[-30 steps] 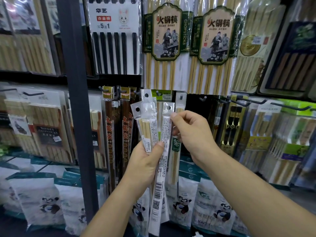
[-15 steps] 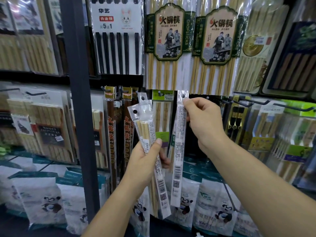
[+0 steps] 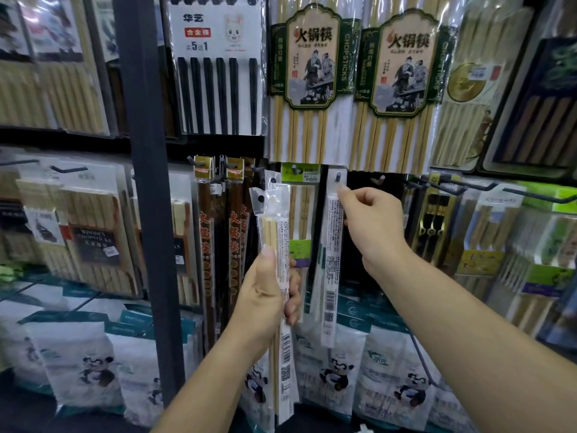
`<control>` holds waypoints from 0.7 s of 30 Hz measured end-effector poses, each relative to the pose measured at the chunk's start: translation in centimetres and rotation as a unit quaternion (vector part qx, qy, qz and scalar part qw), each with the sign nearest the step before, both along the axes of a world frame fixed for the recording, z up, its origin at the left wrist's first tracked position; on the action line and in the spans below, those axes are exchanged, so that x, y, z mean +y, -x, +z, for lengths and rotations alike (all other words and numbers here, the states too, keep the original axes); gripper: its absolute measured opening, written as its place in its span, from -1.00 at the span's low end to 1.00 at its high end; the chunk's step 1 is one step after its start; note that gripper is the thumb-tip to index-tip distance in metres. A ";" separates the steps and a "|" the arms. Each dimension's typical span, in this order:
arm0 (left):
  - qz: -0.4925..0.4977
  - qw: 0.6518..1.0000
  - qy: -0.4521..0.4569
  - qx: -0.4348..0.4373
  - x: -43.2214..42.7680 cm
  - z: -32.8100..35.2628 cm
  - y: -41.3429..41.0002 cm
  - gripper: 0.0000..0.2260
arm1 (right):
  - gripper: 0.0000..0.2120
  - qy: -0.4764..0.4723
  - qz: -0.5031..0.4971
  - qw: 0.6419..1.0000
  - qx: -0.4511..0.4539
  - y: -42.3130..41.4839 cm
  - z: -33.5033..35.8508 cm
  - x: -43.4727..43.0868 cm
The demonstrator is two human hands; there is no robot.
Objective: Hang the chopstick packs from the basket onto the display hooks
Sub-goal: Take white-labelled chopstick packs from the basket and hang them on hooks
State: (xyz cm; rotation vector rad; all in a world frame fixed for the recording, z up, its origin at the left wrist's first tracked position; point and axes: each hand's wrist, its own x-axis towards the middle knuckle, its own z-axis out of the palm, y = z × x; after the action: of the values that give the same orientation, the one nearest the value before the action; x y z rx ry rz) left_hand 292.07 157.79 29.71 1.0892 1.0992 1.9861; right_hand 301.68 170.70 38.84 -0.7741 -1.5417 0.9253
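Observation:
My right hand (image 3: 373, 225) pinches the top of one slim clear chopstick pack (image 3: 331, 260) and holds its punched hole at a dark display hook (image 3: 338, 176). The pack hangs straight down with its white barcode label facing me. My left hand (image 3: 268, 295) grips a bundle of similar clear packs (image 3: 278, 232) of pale wooden chopsticks, held upright, tops fanned out just left of the hook. The basket is out of view.
Hung chopstick packs fill the rack: green-labelled bamboo sets (image 3: 309, 67) above, brown pairs (image 3: 206, 245) at left, a bare peg (image 3: 379, 179) to the right. A dark upright post (image 3: 146, 182) stands left. Panda-print bags (image 3: 337, 370) line the shelf below.
My right hand has drawn one pack out of the left hand's bundle and lifted it up and right to the hook. The left hand stays roughly where it was.

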 end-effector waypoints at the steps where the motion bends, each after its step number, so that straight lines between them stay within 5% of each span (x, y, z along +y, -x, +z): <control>1: 0.005 1.000 0.003 0.000 0.0 0.0 0.0 -0.54 | -0.66 -0.001 -0.008 1.000 -0.003 0.0 -0.2 0.0; 5: 0.015 1.000 0.005 0.006 0.1 -0.1 0.2 -0.71 | -0.81 -0.013 -0.030 0.999 -0.002 -0.5 -0.8 -0.9; 8: 0.009 1.000 -0.009 0.001 0.1 0.0 0.2 -0.75 | -0.80 -0.040 0.047 0.998 -0.023 -0.8 -1.3 -2.7; 12: -0.004 0.999 -0.028 0.019 0.4 0.0 -0.2 -0.69 | -0.87 -0.064 0.163 0.982 -0.071 -0.5 -1.6 -5.1; 21: -0.002 0.998 -0.035 0.058 0.4 -0.2 -0.3 -0.66 | -0.85 -0.038 0.195 0.979 -0.049 -0.5 -1.6 -5.6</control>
State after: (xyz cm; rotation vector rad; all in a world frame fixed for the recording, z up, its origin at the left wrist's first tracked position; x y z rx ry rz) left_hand 292.32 158.19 29.47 1.2559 1.0932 1.9919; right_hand 302.23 165.12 37.24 -0.4731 -1.8450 1.1166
